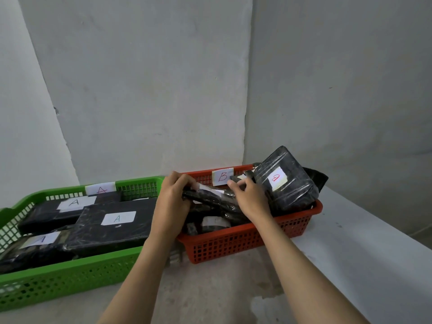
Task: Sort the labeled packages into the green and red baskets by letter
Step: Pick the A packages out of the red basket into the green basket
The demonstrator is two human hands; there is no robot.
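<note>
Hands (173, 202) hold package (210, 199) roughly crosswise.

The red basket (252, 244) is crowded: black packages heap above its rim, and a bulky wrapped package (284, 181) leans over the far right corner. Both forearms cross its near side. The wall (145, 90) closes directly behind both baskets. The green basket (70, 277) touches it on the left. Bare worktop (364, 249) lies open to the right and in front.

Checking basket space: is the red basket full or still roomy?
Full. Black packages rise above the red basket's rim, one leaning over its right end.
</note>
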